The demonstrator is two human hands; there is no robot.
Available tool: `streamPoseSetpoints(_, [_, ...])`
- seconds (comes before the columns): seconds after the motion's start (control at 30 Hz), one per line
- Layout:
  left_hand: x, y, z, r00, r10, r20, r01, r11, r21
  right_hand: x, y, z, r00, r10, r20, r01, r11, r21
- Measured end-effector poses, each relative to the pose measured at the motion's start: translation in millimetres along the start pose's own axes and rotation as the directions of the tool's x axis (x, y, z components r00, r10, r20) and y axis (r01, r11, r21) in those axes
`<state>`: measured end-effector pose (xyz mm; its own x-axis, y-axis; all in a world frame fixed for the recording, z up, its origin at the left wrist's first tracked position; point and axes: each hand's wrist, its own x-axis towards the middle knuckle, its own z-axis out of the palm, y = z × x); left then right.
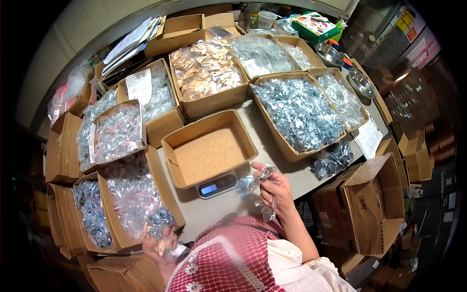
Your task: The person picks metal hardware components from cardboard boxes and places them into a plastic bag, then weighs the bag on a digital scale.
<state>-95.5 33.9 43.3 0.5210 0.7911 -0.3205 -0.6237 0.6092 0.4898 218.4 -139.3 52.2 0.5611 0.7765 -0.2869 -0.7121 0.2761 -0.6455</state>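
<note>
My right hand (276, 192) is closed around crumpled clear plastic bags (247, 186), which hang out on both sides of the fist beside the scale. At the lower left my left hand (159, 246) is closed on a small clear plastic packet (179, 250), at the near edge of a box of bagged parts (130, 194). What the packet contains is hard to make out. Between and beyond the hands, a shallow cardboard box (209, 142) rests on a small digital scale (217, 187) with a lit display. The bare bottom of this box shows.
Boxes of bagged silvery metal parts (299, 114), copper-coloured pieces (206, 68) and clear bags (262, 53) surround the table (189, 207). A bag of dark metal parts (332, 159) lies near the right edge. Metal bowls (361, 82) stand far right; a large open carton (357, 207) is below.
</note>
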Motion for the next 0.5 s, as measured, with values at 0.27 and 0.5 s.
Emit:
streamPoseSetpoints(0.27, [7,4,-8,0.987,-0.085,0.138,0.089,0.996,-0.024,0,2,-1,1.0,-0.011,0.008,0.011,1.0,0.003])
streamPoseSetpoints(0.5, [6,0,-2,0.992,-0.042,0.116,0.042,0.999,-0.002,-3,-2,3,1.0,-0.015,-0.015,0.015,1.0,0.008])
